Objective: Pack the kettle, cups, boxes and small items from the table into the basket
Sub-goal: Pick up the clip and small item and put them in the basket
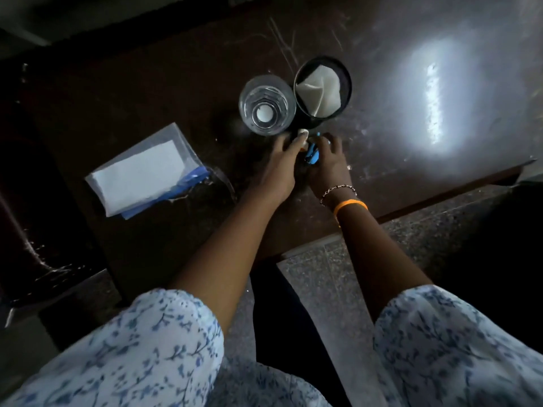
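Head view, dim light, looking down on a dark, scuffed table (pixel 396 83). Both hands meet just in front of the two cups.

Left hand (pixel 276 168): fingers curled down over a small pale item (pixel 303 133) at the fingertips; it appears to hold it, though exact contact is hard to read.

Right hand (pixel 326 163): fingers curled round small bright-blue items (pixel 312 154), which show between the two hands. Grip looks like a loose gather, not a firm pinch. A chain bracelet and an orange band sit on that wrist.

Task things: clear glass cup (pixel 266 104), ribbed, round, a white disc visible at its bottom, standing upright. Touching or just beside it on the right, a dark round cup (pixel 322 91) with folded white paper inside. Well apart to the left lies a flat clear plastic pouch (pixel 147 171) with white paper and blue pieces in it. No basket or kettle in view.

Judgement, step in hand: gathering the small loose items. To do it well, sweep them together against the palm, close the fingers fully before lifting, and keep knuckles clear of the glass cup, which is smooth and tippable. The pouch looks slippery; lift it by an edge.
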Action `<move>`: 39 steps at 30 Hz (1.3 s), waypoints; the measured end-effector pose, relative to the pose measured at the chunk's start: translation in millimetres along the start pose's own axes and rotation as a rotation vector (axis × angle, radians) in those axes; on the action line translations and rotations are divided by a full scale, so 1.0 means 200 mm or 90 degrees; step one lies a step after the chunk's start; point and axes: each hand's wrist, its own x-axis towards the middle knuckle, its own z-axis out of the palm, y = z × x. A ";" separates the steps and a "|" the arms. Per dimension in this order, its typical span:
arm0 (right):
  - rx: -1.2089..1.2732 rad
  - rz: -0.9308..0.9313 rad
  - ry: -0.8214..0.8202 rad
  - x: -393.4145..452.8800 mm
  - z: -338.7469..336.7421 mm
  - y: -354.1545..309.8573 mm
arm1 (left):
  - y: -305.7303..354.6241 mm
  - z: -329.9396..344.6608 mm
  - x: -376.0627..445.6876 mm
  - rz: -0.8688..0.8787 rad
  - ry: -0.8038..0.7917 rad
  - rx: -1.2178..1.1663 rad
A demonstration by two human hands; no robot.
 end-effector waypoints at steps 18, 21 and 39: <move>0.095 -0.089 -0.125 -0.25 0.08 -0.29 | -0.23 -0.19 -0.45 -0.158 0.321 -0.173; 0.277 -0.050 -0.226 -0.33 0.14 -0.54 | -0.34 -0.36 -0.65 -0.195 0.390 -0.244; 0.353 -0.250 -0.282 -0.69 0.94 -2.05 | -1.25 -1.44 -1.50 -0.217 0.662 -0.515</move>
